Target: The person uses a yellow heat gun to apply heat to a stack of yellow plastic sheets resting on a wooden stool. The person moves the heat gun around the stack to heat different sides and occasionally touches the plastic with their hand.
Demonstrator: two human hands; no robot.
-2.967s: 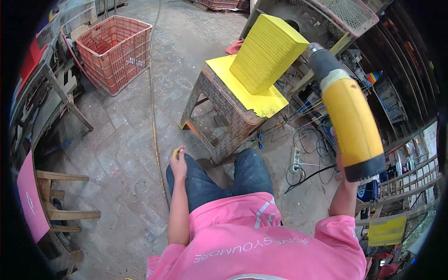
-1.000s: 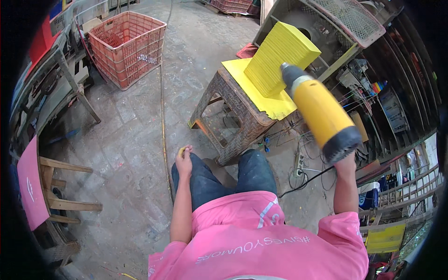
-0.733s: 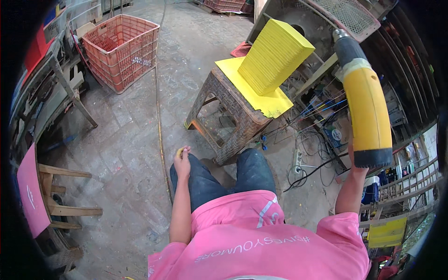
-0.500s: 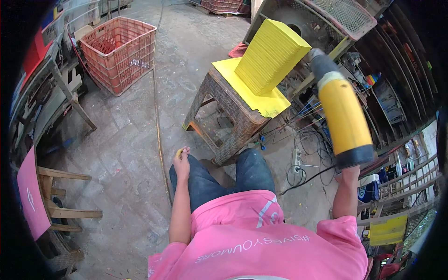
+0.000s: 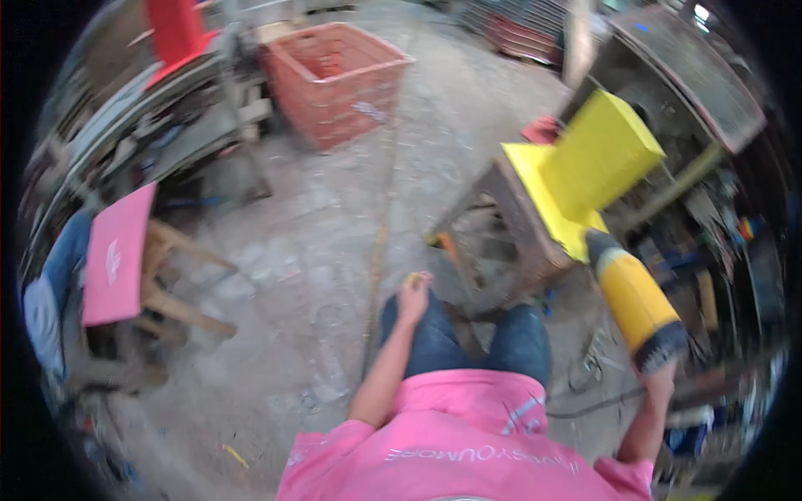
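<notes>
Above cluttered concrete, yellow tool (image 5: 635,301) rises from right-hand fingers (image 5: 662,377).

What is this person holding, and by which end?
The right hand holds a yellow tube by its dark near end. The left hand rests on the knee with something small and yellow.

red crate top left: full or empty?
Looks empty. The red crate stands upright on the floor with its mouth open, and only its inner walls and bare bottom show, though the picture is blurred.
</notes>
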